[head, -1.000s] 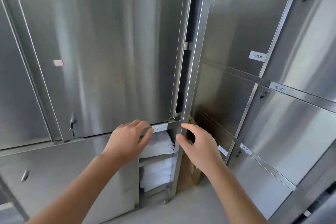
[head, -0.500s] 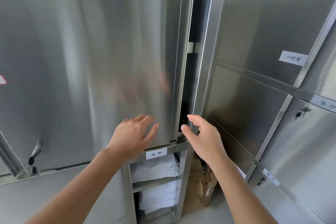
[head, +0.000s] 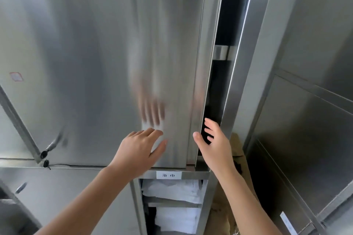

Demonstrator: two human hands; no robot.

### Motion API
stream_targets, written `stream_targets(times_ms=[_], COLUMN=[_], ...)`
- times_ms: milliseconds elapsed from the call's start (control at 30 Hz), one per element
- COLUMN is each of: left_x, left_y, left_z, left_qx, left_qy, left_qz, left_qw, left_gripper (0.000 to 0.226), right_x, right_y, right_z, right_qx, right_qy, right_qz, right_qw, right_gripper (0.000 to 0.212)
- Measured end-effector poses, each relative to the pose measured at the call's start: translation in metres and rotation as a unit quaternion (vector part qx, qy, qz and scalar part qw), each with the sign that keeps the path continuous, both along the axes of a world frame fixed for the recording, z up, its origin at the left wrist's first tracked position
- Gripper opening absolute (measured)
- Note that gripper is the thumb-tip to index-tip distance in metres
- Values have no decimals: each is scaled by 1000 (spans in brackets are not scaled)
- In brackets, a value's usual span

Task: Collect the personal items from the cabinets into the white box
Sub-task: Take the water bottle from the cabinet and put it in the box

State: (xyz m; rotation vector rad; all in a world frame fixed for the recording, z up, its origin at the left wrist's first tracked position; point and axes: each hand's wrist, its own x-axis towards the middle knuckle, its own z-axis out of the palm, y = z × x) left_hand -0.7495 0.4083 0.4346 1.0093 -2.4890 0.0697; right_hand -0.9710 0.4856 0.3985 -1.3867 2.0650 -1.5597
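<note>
**Operator:** A wall of brushed steel cabinets fills my head view; the tall cabinet door ahead of me stands slightly ajar, with a dark gap down its right edge.

**Listener:** Where are the hands?

**Operator:** My left hand is low on the door's face, fingers straight and a little spread, holding nothing; I cannot tell whether the tips touch the metal, though their blurred reflection shows just above. My right hand takes the door's right edge; the thumb lies on the front, the fingers curl behind the edge into the gap.

**Listener:** And lower down?

**Operator:** Just under the door a white label with two printed characters sits on the frame; beneath it an open compartment holds folded white towels on a shelf, with more below; brown paper shows beside my right wrist; a dark lock sits at the door's lower left corner.
</note>
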Motion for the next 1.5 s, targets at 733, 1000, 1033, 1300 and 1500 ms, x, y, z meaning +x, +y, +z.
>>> stream_targets(times_ms=[733, 1000, 1033, 1300, 1500], left_x=[59, 121, 130, 179, 203], left_y=[-25, -45, -48, -67, -75], left_z=[5, -1, -2, -6, -9], left_qx=[-5, 1, -1, -11, -5], left_qy=[23, 24, 24, 38, 41], left_qz=[39, 90, 96, 127, 135], left_qw=[999, 996, 995, 991, 990], left_gripper=[56, 56, 55, 54, 53], right_x=[55, 123, 131, 186, 222], right_y=[-56, -91, -95, -124, -141], right_z=[1, 2, 2, 9, 11], right_qx=[-99, -82, -79, -56, -38], right_qy=[-135, -132, -128, -107, -101], right_qz=[50, 124, 131, 175, 199], right_qw=[985, 980, 980, 977, 974], right_gripper=[66, 63, 66, 70, 71])
